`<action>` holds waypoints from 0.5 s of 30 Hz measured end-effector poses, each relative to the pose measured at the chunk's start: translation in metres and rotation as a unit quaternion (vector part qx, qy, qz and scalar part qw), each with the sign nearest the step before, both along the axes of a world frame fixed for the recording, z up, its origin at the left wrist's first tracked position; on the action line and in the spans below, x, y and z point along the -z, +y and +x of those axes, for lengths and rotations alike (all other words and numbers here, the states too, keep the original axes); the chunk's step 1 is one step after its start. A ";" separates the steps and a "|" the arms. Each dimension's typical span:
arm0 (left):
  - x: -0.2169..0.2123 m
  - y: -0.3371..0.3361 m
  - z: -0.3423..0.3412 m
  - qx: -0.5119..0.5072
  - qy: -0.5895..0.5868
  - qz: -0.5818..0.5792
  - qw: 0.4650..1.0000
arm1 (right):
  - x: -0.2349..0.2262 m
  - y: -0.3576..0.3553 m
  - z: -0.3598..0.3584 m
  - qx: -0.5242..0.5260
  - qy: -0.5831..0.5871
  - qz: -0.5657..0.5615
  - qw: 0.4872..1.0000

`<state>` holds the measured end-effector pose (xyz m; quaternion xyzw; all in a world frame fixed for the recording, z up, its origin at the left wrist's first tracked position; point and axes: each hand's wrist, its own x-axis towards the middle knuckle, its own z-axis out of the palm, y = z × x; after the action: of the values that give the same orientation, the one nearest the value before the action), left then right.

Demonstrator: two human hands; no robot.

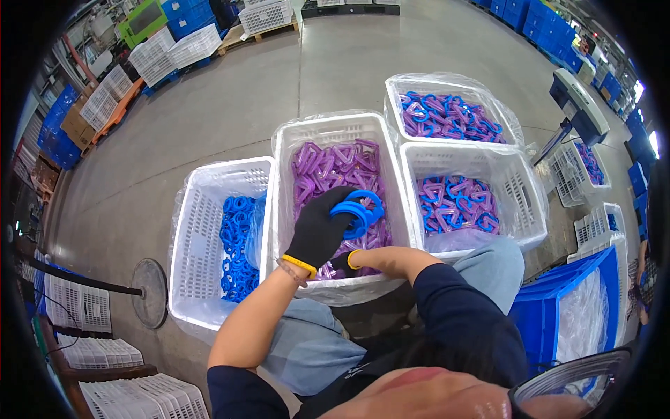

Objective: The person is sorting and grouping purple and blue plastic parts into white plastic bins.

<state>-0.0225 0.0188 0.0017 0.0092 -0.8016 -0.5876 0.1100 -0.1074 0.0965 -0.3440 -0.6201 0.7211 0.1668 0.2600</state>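
My left hand [317, 227], in a black glove with a yellow cuff, is closed on several blue rings [361, 215], held stacked above the middle crate. That white crate [279, 164], lined with clear plastic, holds many translucent purple triangular pieces [335, 164]. Low in the same crate, by its near edge, is my right hand [342, 263], gloved alike, down among the purple pieces. Its fingers are mostly hidden by the left hand and wrist. To the left, another white crate [209, 171] contains loose blue rings [241, 241] along its right side.
On the right, a near crate [516, 188] and a far crate [394, 105] hold mixed purple triangles and blue rings. A scale display [579, 108] stands beyond them. A blue bin [544, 321] is at my right; a round stand base [149, 293] sits at left.
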 end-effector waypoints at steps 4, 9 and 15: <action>0.008 0.000 -0.012 -0.033 0.025 -0.004 0.999 | 0.015 0.006 -0.020 -0.058 -0.045 0.061 0.995; -0.005 -0.004 -0.007 -0.098 0.042 0.046 0.993 | -0.065 -0.014 -0.052 0.030 -0.206 0.023 0.978; -0.007 -0.012 -0.003 -0.074 0.075 0.215 0.971 | -0.266 0.048 -0.069 0.317 -0.475 -0.193 0.798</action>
<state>-0.0251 0.0065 0.0086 0.0476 -0.6429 -0.7355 0.2083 -0.1767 0.1446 -0.0781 -0.3960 0.6804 -0.3832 0.4832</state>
